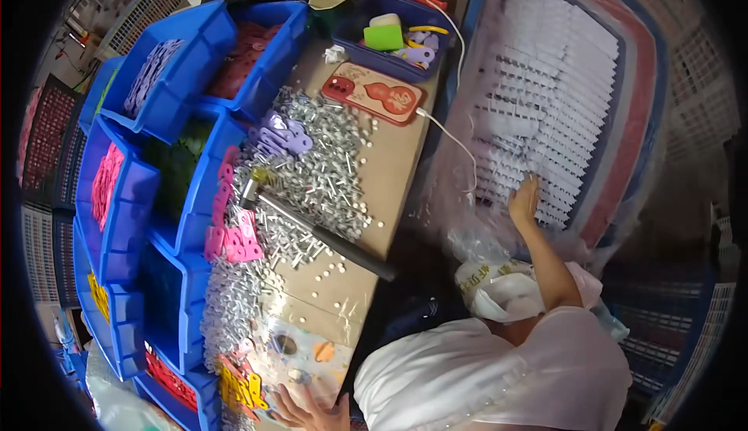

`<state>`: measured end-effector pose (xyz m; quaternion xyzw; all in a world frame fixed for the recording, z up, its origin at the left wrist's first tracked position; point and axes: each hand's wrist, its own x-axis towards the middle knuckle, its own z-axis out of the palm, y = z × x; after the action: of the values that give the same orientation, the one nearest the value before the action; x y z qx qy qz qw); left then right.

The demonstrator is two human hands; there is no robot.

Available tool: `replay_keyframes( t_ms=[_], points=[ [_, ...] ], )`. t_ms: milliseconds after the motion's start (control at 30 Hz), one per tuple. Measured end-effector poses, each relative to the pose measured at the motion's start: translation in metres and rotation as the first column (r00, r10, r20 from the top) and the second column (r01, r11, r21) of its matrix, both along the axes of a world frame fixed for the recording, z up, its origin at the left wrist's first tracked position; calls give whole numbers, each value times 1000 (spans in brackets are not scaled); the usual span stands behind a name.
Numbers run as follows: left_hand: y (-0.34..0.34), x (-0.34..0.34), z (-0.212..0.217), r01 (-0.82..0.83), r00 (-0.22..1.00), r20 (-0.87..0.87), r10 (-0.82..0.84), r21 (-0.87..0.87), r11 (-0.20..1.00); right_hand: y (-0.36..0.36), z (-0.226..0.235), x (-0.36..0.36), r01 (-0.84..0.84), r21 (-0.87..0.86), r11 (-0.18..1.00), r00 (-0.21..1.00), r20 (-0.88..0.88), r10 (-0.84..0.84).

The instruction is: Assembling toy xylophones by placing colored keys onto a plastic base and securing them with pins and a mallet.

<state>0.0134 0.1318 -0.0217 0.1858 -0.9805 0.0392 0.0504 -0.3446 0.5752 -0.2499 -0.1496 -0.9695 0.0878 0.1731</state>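
Right hand point(525, 200) half-buried among white pieces point(545, 104) — left hand point(304, 409) cut off.

Bright blue on the stacked bins point(175, 73) at left, filled by colour: lilac far, dark red beside it, green and pink in the middle, yellow and red near. Silvery grey across the heap of small metal pieces point(319, 174), dotted with white. Pale tan for the tabletop point(389, 174). Black handle, steel head on the hammer point(312, 228). White rows inside the red-and-blue-rimmed tray point(631, 119) at right. White sleeve point(499, 376) near.
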Motion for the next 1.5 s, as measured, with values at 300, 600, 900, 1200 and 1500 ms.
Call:
replay_keyframes(
  t_ms=[300, 600, 900, 1200, 1500],
  points=[
    [-7, 27, -23, -66, 997, 23, 68, -82, 994, 19, -79, -51, -228, 126, 965, 968, 138, 211],
    [-12, 22, -28, -3, 998, 69, 10, -108, 994, -5, -119, -107, -342, 62, 938, 788, 563, 250],
    [-9, 11, -25, -25, 996, 85, 32, -83, 996, -15, -138, -98, -426, 252, 869, 870, 376, 318],
    [0, 12, -21, -70, 981, 181, 68, 6, 998, -14, -121, -115, -245, 27, 969, 760, 625, 175],
    [-5, 5, -29, 36, 998, -61, -35, 2, 999, 23, 44, -61, 25, -62, 998, 987, 161, -15]
  ],
)
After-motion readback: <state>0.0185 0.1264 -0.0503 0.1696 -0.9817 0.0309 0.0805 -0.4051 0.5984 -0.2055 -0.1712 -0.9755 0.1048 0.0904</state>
